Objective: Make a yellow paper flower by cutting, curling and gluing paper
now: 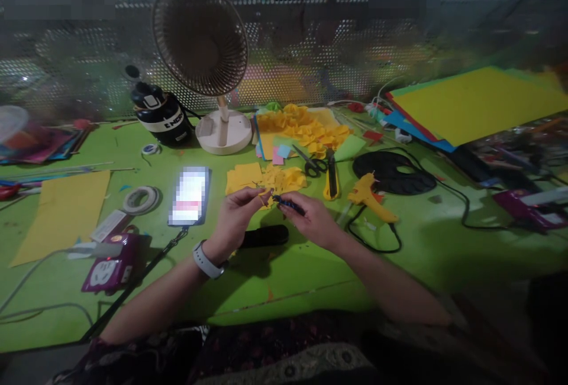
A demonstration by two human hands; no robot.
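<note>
Near the middle of the green table, my left hand (235, 214), with a pale watch on its wrist, pinches a small piece of yellow paper (265, 199). My right hand (314, 219) grips a slim dark blue-black tool (290, 203) whose tip meets that paper; its exact kind is too small to make out. Just beyond my fingers lie cut yellow paper pieces (277, 177) and a stack of yellow paper squares (244, 175). Below my hands rests a long black object (268, 236), partly covered by my left hand.
Scissors (316, 166), a yellow cutter (331, 181) and a yellow glue gun (373, 197) with a looping cable lie to the right. Yellow paper flowers (306, 128) and a fan (224, 133) stand behind. At left are a phone (190, 196), a tape roll (141, 200) and a purple socket box (109, 267).
</note>
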